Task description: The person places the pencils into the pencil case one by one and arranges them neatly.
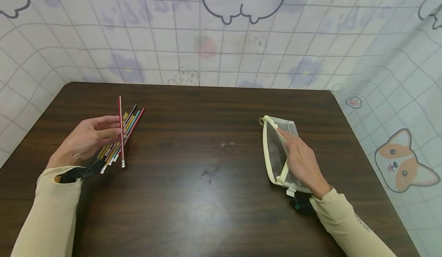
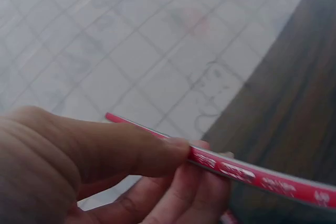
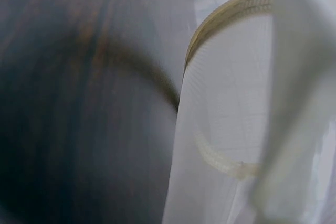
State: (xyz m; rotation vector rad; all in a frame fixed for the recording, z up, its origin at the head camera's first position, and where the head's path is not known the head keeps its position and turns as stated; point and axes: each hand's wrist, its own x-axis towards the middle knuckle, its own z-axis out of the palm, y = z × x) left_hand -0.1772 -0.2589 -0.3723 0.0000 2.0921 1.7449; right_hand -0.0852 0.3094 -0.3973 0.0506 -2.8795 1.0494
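Note:
My left hand (image 1: 86, 139) pinches a red pencil (image 1: 120, 126) between thumb and fingertips. In the left wrist view, white lettering shows along the red barrel of that pencil (image 2: 273, 183). Beneath and beside it lies a slanting bunch of several pencils (image 1: 130, 128) in yellow, teal, red and dark colours, partly covered by the hand. At the right, a see-through zip pouch (image 1: 266, 149) with pale yellow edging stands with its mouth spread apart. My right hand (image 1: 304, 161) grips the pouch's right side near the rim; some of its fingers are hidden.
Both hands are over a dark wooden table (image 1: 193, 134). A white grid-patterned sheet (image 1: 221, 38) rises behind its back edge and along the sides. A small white tag (image 1: 291, 192) sticks out from the pouch's near end.

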